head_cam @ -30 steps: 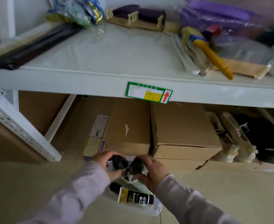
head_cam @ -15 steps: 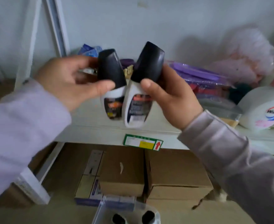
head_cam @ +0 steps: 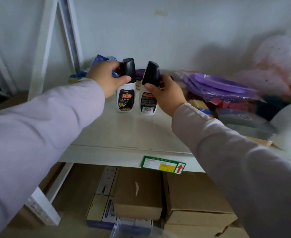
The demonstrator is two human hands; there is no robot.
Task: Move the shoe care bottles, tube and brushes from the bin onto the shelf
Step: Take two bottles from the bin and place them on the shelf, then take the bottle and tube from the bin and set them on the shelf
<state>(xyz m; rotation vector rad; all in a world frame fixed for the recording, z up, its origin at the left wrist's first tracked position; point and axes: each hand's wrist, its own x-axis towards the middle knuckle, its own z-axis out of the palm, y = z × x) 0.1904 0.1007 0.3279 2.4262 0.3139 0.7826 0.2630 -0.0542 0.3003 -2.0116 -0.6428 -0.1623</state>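
Two white shoe care bottles with black caps stand side by side on the white shelf [head_cam: 124,133]. My left hand [head_cam: 105,78] grips the left bottle [head_cam: 126,98] at its cap. My right hand [head_cam: 167,95] holds the right bottle [head_cam: 148,103] just below its cap; this bottle leans slightly left. Both bottles' bases touch the shelf surface. The clear plastic bin [head_cam: 124,229] shows only as a corner at the bottom edge; its contents are hidden.
Purple plastic packets [head_cam: 218,85], brushes [head_cam: 199,105] and a white jug [head_cam: 290,127] crowd the shelf's right side. Blue packets [head_cam: 98,60] lie behind my left hand. A white upright [head_cam: 43,45] stands at left. Cardboard boxes [head_cam: 138,191] fill the space below.
Both hands lifted the two bottles out of the bin, carried them up and forward, and set them down on the shelf. The view rose from the floor to the shelf.
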